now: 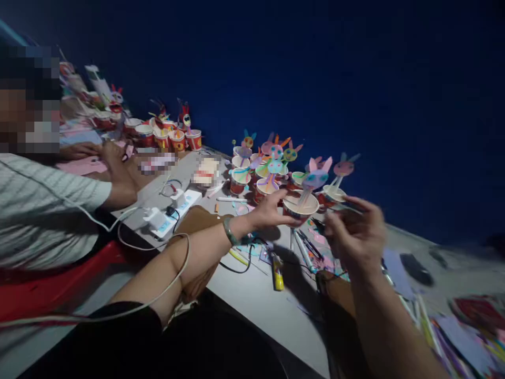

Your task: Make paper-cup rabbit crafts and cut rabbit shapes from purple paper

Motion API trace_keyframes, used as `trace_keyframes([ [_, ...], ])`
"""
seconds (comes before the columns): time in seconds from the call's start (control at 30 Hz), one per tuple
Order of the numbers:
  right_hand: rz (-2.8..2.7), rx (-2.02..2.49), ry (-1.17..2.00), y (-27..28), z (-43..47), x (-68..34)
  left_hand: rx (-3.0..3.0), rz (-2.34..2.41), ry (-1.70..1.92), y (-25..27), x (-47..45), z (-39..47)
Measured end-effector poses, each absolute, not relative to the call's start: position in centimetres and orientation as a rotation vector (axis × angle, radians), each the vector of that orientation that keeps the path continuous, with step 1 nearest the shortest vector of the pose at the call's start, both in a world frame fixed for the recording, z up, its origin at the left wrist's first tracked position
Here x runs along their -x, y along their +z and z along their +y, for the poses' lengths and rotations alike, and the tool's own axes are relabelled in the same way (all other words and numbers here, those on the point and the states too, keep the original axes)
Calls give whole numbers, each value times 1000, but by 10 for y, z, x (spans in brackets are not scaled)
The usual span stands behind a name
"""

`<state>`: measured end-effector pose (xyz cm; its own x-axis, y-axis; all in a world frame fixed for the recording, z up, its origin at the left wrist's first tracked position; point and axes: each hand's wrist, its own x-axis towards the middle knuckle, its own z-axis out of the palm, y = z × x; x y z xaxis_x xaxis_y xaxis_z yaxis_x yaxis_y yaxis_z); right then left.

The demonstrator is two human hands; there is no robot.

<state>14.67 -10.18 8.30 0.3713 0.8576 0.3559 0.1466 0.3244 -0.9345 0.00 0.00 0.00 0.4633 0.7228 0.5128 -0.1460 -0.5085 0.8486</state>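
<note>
My left hand, with a bangle at its wrist, grips a red-and-white paper cup from its left side, thumb and fingers on either side. A purple paper rabbit head with pink ears stands up out of the cup on a pale stem. Just right of the cup is my right hand, its fingers curved and apart, with nothing visible held in it. Behind it, another cup bears a reddish rabbit head. Motion blurs the right hand somewhat.
More cups with paper figures line the dark blue wall. A yellow-handled cutter, pens and paper scraps lie on the table. A power strip with chargers sits left; a white cable crosses my left arm. A co-worker sits at left.
</note>
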Motion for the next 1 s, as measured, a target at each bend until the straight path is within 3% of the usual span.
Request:
trace_keyframes([
  [0.2, -651, 1051, 779, 113, -100, -174, -1774, 560, 1192, 4, 0, -1],
  [0.33, -1051, 1196, 550, 91, -105, -175, -1837, 536, 1252, 1, -1, 1],
  [0.53, -1889, 1900, 75, 47, -98, -190, -2003, 507, 1375, 2, 2, 1],
  [0.7, -2142, 2274, 282, 26, -88, -192, -2136, 506, 1460, 6, 3, -3],
  [1.0, -2337, 2396, 172, 4, -88, -178, -2112, 567, 1500, 0, 0, -3],
])
